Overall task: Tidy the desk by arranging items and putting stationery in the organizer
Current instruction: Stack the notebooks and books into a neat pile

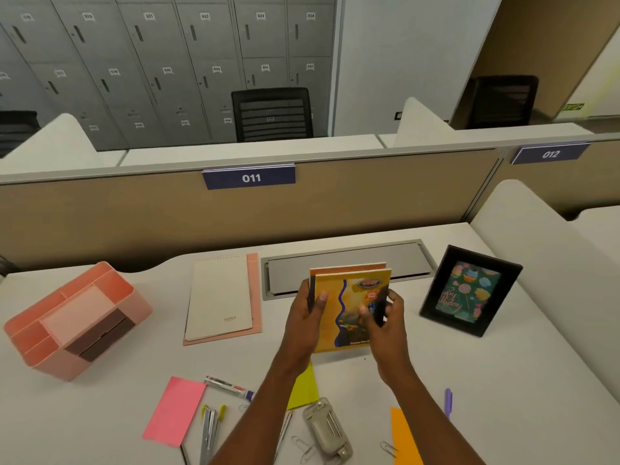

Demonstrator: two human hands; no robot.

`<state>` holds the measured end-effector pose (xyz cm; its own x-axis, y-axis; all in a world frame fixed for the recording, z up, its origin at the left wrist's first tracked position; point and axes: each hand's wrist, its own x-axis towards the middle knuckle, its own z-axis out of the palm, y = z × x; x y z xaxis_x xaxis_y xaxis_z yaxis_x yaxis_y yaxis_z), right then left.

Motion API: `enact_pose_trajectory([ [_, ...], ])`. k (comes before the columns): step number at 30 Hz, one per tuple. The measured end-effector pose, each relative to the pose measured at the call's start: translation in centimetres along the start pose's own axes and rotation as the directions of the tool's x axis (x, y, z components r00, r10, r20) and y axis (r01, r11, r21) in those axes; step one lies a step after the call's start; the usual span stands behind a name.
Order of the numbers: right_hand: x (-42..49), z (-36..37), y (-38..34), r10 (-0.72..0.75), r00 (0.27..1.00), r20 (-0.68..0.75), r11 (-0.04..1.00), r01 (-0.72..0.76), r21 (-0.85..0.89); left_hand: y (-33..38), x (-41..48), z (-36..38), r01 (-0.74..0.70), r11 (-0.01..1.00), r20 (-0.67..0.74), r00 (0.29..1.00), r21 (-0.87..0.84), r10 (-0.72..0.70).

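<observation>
Two notebooks (349,297), the front one yellow-covered, stand upright on the white desk (469,380). My left hand (307,317) grips their left edge and my right hand (382,317) grips their right edge. A pink desk organizer (77,317) with a dark drawer sits at the far left. A white notepad (219,297) lies on a pink folder (256,297) behind centre. Loose stationery lies near the front edge: a marker (228,385), several pens (209,427), a purple pen (448,402), a hole punch (327,429) and paper clips (387,448).
A black picture frame (469,290) leans at the right. Pink (174,411), yellow (303,387) and orange (402,437) sticky notes lie near the front. A grey cable tray lid (349,260) is set into the desk before the tan partition (134,213).
</observation>
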<state>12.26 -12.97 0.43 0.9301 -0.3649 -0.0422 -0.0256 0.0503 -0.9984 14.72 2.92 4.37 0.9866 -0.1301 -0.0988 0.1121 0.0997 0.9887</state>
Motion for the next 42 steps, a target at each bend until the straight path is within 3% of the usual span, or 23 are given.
enact_pose_trajectory([
  [8, -0.8, -2.1, 1.4, -0.001, 0.999, -0.047, 0.99, -0.005, -0.141, -2.9, -0.8, 1.1, -0.063, 0.976, 0.115, 0.993, 0.211, 0.04],
  [15, -0.1, -3.0, 3.0, -0.023, 0.999, 0.026, 0.943, 0.03, -0.33, -5.2, 0.4, 1.4, -0.142, 0.92, 0.121, 0.987, 0.366, 0.104],
  [20, 1.7, -1.7, 1.1, -0.119, 0.993, 0.027, 0.903, 0.119, -0.412, -3.6, 2.3, 0.7, -0.112, 0.913, -0.029, 0.991, 0.392, 0.134],
  [25, 3.0, 6.0, -1.3, 0.02, 0.994, 0.108, 0.931, 0.021, -0.364, -0.8, 3.3, -5.9, -0.021, 0.897, -0.346, 0.918, 0.442, 0.192],
  [28, 3.5, 12.5, -1.5, 0.098, 0.992, 0.083, 0.945, -0.066, -0.321, -0.1, 4.1, -12.2, 0.106, 0.866, -0.45, 0.881, 0.489, 0.146],
  [33, 3.4, 21.9, 0.6, 0.19, 0.982, 0.017, 0.919, -0.172, -0.356, 0.4, 4.8, -20.4, 0.247, 0.89, -0.618, 0.784, 0.384, 0.049],
  [37, 3.6, 26.9, 1.9, 0.187, 0.982, 0.004, 0.886, -0.166, -0.433, -0.6, 6.3, -24.8, 0.315, 0.891, -0.648, 0.761, 0.325, -0.032],
  [42, 4.8, 29.7, 3.6, 0.177, 0.984, 0.02, 0.827, -0.137, -0.545, -2.2, 7.9, -27.1, 0.346, 0.847, -0.636, 0.771, 0.405, -0.011],
])
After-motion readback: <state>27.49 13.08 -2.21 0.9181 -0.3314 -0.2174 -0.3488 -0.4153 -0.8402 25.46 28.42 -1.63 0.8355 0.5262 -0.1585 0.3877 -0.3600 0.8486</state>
